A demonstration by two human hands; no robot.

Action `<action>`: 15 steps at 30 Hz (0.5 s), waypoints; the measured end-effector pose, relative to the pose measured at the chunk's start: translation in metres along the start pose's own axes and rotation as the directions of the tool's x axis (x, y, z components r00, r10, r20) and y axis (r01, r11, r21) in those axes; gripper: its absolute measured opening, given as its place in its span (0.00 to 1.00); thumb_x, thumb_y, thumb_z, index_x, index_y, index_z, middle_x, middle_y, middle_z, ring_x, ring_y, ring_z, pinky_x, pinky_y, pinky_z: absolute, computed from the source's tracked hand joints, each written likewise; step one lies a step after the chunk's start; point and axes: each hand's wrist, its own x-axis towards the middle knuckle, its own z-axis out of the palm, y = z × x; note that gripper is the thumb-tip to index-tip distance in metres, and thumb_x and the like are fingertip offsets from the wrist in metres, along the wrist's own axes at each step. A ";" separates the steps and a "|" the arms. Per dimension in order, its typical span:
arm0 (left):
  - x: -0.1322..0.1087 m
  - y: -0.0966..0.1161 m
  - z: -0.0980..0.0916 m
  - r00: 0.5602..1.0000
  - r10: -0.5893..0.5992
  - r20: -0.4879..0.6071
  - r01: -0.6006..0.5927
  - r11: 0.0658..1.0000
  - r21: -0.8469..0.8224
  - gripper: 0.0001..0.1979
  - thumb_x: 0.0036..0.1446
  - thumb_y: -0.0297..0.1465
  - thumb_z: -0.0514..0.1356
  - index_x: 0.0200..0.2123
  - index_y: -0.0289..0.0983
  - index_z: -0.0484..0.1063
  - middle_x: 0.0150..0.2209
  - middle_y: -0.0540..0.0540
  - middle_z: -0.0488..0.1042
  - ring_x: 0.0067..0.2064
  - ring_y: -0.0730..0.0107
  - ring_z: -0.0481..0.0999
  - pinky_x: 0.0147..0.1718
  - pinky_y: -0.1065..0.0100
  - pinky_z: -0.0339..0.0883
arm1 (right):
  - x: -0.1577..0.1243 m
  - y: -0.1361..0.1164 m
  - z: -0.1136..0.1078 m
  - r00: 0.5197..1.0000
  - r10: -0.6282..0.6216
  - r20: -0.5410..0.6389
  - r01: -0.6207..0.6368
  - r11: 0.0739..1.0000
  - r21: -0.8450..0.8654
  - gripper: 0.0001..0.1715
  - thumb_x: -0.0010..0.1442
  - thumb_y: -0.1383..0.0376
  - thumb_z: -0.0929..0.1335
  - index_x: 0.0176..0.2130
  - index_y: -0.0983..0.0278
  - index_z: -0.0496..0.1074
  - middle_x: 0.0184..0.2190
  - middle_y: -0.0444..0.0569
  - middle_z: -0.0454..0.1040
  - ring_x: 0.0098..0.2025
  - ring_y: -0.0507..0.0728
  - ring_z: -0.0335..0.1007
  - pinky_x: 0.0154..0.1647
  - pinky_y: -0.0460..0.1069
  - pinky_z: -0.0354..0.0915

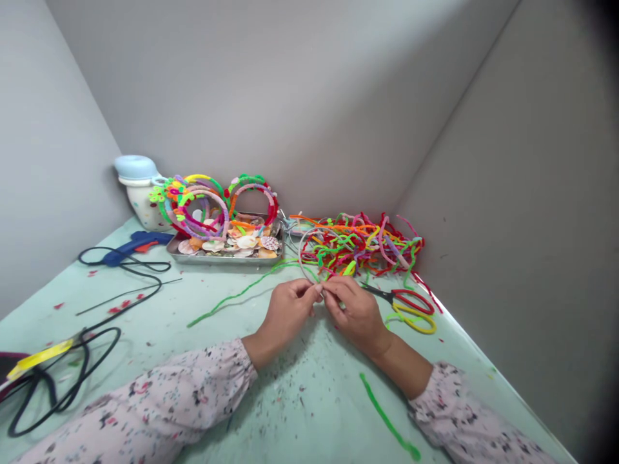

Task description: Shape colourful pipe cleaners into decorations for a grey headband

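Note:
My left hand point(291, 309) and my right hand point(355, 312) meet over the table, thumbs and fingertips pinched close together. Between them they hold the lower end of a thin grey headband point(300, 252), whose curve rises in front of the pipe cleaner heap. A long green pipe cleaner point(232, 298) stretches across the table at the left and bends back toward my fingertips. Whether it is also in my grip is hidden. Just right of my right hand lie scissors point(411, 309) with one red and one yellow handle loop.
Behind my hands is a heap of coloured pipe cleaners point(360, 241). A metal tray point(227, 259) holds shells and wrapped headbands point(206, 193). Further left are a blue glue gun point(133, 247), black cord point(157, 283) and a lidded cup point(140, 193). A short green piece point(387, 415) lies in front.

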 end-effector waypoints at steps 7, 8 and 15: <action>-0.003 -0.001 0.001 0.999 0.006 -0.032 -0.007 1.000 -0.025 0.15 0.55 0.38 0.57 0.22 0.35 0.72 0.17 0.53 0.66 0.21 0.75 0.63 0.22 0.73 0.54 | -0.001 0.000 0.006 1.000 0.000 -0.012 0.000 0.999 0.037 0.10 0.61 0.70 0.64 0.43 0.61 0.70 0.37 0.50 0.74 0.39 0.55 0.72 0.41 0.50 0.70; -0.002 -0.002 0.000 0.999 0.008 -0.031 -0.009 0.999 -0.037 0.15 0.55 0.38 0.57 0.22 0.35 0.72 0.17 0.53 0.66 0.21 0.75 0.63 0.23 0.73 0.54 | -0.001 0.002 0.006 1.000 0.001 -0.014 0.000 0.999 0.046 0.11 0.61 0.70 0.64 0.43 0.61 0.70 0.37 0.50 0.74 0.40 0.55 0.72 0.41 0.50 0.70; 0.013 -0.015 -0.011 0.989 -0.067 -0.131 0.053 0.993 -0.105 0.17 0.53 0.41 0.58 0.21 0.35 0.72 0.17 0.51 0.67 0.21 0.75 0.64 0.23 0.73 0.55 | 0.006 -0.040 -0.029 0.992 -0.108 -0.069 0.118 0.979 0.166 0.18 0.56 0.66 0.68 0.47 0.59 0.69 0.41 0.53 0.72 0.42 0.58 0.71 0.42 0.53 0.70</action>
